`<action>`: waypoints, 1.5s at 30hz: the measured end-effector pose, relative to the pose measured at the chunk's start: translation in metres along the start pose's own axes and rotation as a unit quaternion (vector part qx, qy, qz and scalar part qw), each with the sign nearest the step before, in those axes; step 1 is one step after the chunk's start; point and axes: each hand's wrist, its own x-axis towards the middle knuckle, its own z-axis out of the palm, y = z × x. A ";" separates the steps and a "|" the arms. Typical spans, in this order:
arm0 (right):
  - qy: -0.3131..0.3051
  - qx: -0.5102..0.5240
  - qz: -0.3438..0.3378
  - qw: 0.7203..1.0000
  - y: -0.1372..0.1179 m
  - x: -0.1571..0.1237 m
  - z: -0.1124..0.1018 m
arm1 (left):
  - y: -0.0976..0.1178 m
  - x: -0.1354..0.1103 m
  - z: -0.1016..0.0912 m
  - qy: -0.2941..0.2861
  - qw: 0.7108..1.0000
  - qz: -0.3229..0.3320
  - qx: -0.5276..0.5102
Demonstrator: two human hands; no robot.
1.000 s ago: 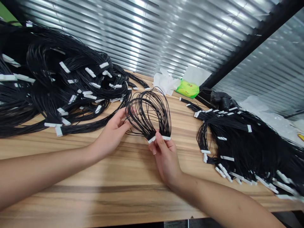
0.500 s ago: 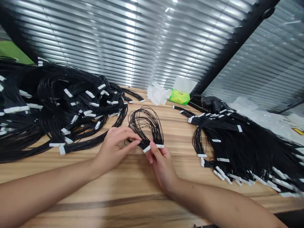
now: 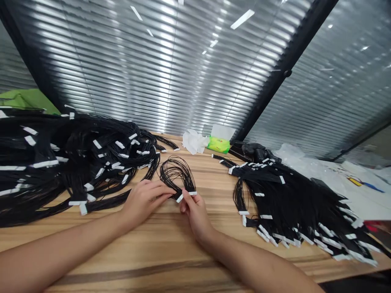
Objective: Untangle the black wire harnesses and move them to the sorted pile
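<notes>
A small wire harness (image 3: 177,171) of thin black wires stands looped above the wooden table, its two white connectors brought close together at the bottom. My right hand (image 3: 194,209) pinches it at those connectors, thumb on top. From the left, my left hand (image 3: 149,199) closes thumb and forefinger on the wires just beside the left connector. Its other fingers are curled behind and partly hidden.
A big heap of black wire harnesses (image 3: 76,154) with white connectors covers the left side. Another pile of harnesses (image 3: 290,203) lies fanned out at right. Crumpled tissue (image 3: 194,141) and a green tissue pack (image 3: 218,144) sit at the back, before a corrugated metal wall (image 3: 146,73).
The camera view has tilted up and shifted, so the scene sits lower and the right side shows more. My left fingertips have closed in on the wires; my right hand keeps its grip.
</notes>
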 end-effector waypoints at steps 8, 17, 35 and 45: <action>-0.036 0.022 -0.032 0.999 0.003 0.026 0.001 | -0.014 0.005 0.004 0.034 0.999 -0.002 0.024; -0.054 0.006 -0.057 0.997 0.006 0.033 0.001 | -0.011 0.009 0.000 -0.009 1.000 -0.009 -0.016; -0.086 0.051 -0.064 0.993 -0.009 0.039 -0.027 | -0.014 -0.004 -0.021 -0.041 0.983 0.101 0.150; -0.199 0.064 0.020 0.978 -0.018 0.021 -0.027 | -0.021 -0.001 -0.019 0.017 0.992 0.044 0.116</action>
